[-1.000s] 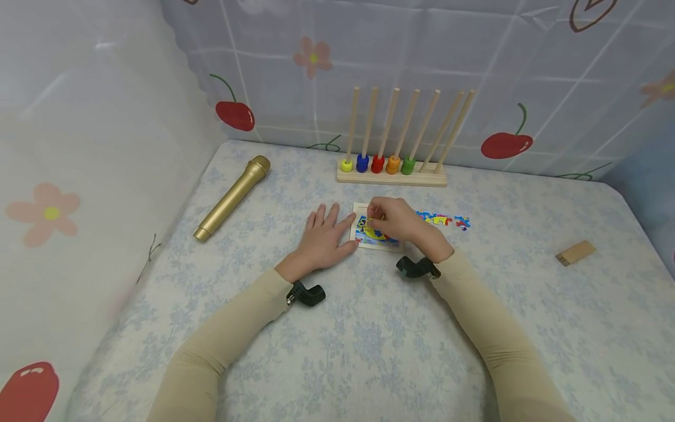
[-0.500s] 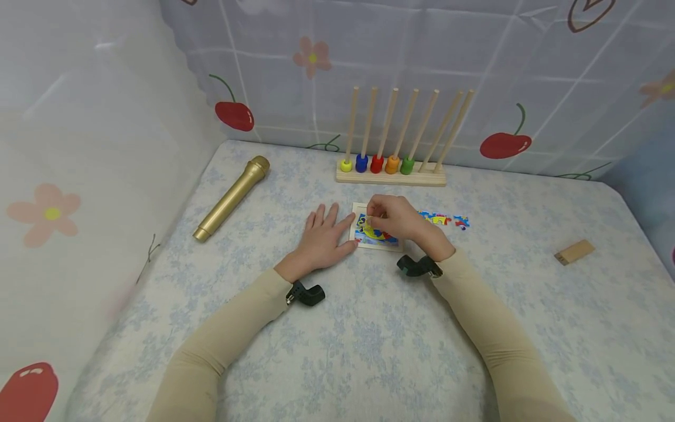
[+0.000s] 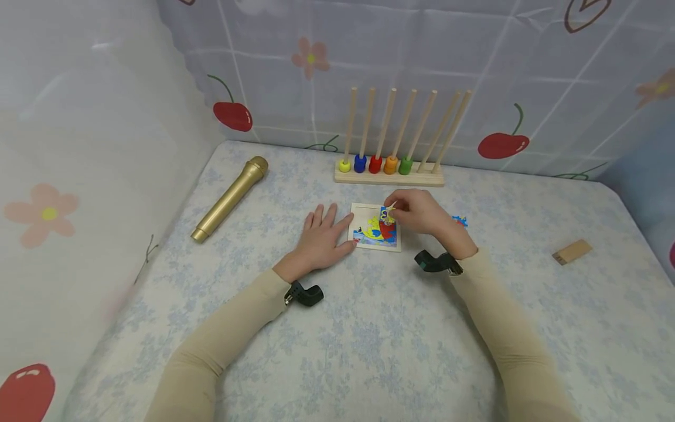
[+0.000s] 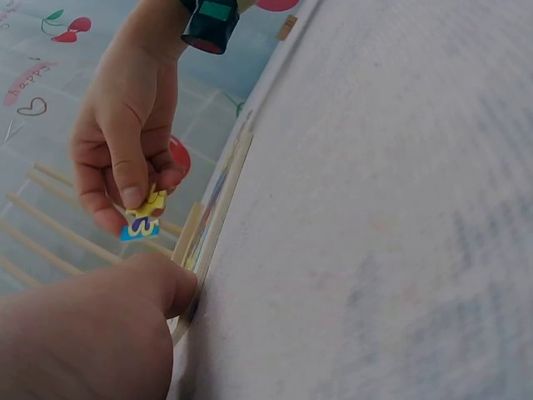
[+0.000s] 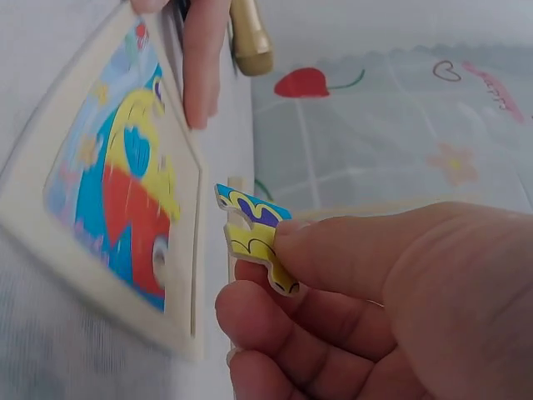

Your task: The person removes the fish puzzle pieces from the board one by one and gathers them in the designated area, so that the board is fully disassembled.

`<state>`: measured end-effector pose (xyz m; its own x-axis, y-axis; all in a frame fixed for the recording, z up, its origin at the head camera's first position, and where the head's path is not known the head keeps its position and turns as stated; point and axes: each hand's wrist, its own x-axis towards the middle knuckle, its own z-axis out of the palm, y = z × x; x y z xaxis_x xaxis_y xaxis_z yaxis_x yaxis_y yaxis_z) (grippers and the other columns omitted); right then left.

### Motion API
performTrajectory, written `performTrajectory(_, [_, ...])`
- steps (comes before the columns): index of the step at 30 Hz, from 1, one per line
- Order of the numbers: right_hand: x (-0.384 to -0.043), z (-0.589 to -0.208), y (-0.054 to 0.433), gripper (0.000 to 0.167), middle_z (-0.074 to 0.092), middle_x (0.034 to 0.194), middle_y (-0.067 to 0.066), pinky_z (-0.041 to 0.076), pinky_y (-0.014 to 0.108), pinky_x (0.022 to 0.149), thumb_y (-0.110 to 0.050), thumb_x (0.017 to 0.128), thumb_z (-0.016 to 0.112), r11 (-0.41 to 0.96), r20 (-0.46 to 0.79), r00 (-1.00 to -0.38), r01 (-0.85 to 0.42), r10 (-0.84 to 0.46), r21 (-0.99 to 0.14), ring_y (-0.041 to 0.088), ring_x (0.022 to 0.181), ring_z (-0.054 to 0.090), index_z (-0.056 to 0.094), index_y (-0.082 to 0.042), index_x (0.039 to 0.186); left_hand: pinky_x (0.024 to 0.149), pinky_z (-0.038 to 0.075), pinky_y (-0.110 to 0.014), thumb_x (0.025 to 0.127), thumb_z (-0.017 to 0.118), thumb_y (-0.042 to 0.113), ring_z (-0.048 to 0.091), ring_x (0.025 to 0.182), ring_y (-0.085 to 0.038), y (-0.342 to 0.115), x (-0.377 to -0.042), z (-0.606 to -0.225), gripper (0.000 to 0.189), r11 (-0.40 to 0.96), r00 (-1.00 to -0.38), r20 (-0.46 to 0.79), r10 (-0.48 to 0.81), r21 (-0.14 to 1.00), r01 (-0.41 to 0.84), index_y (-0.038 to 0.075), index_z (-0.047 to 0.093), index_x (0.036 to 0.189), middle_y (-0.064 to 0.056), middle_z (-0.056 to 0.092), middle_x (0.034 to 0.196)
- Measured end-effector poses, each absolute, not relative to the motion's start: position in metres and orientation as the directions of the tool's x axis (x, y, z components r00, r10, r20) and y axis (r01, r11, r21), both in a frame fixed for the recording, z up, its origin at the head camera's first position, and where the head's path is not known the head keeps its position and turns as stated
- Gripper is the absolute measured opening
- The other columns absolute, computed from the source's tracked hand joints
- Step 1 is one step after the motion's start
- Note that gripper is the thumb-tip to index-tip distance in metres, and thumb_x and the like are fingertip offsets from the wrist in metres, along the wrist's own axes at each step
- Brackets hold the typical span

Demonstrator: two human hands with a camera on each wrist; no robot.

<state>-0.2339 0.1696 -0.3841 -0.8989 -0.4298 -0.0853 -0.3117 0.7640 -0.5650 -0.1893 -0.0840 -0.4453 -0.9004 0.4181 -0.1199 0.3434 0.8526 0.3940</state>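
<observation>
A jigsaw puzzle piece (image 5: 256, 227), yellow, blue and purple, is pinched between the thumb and fingers of my right hand (image 3: 419, 212), above the right part of a wooden puzzle frame (image 3: 374, 249). Inside the frame, joined pieces form a yellow, red and blue picture (image 5: 133, 179) along the lower part; bare board shows in the upper part. My left hand (image 3: 321, 239) lies with spread fingers at the frame's left edge, its thumb and forefinger touching the rim. Right of the right hand, loose puzzle pieces (image 3: 460, 220) lie partly hidden behind it.
Behind the frame stands a wooden bead rack (image 3: 389, 180) with upright pegs and coloured beads. A gold microphone (image 3: 230, 199) lies at the left. Toward the right is a small wooden block (image 3: 572, 252). A patterned curtain (image 3: 411, 53) rises along the table's back edge.
My right hand has lifted and shifted right with the puzzle piece, uncovering more of the picture and bare board. The left hand has stayed at the frame.
</observation>
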Motion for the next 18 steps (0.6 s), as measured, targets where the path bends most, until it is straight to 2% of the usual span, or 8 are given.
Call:
performTrajectory(5, [-0.23,-0.383,0.191,0.02,0.07,0.094,0.015,0.048,0.03,0.068,-0.009,0.098,0.062,0.796,-0.1,-0.917,-0.277,-0.387,-0.538,0.024,0.076,0.059,0.07,-0.003,0.115,0.126,0.005,-0.062,0.102,0.049,0.049,-0.003,0.159,-0.046,-0.085,-0.189,-0.445,0.069,0.846,-0.9,-0.106,0.423,0.403,0.349,0.023,0.03,0.162,-0.019,0.008,0.172])
performTrajectory(18, [-0.217,-0.397,0.226,0.019,0.066,0.09,0.015,0.046,0.03,0.065,-0.008,0.097,0.063,0.834,-0.144,-0.933,-0.216,-0.329,-0.508,0.022,0.074,0.055,0.071,0.0,0.112,0.125,0.005,-0.063,0.102,0.05,0.049,-0.003,0.159,-0.046,-0.085,-0.188,-0.445,0.069,0.843,-0.898,-0.109,0.426,0.409,0.35,0.023,0.03,0.162,-0.019,0.009,0.172])
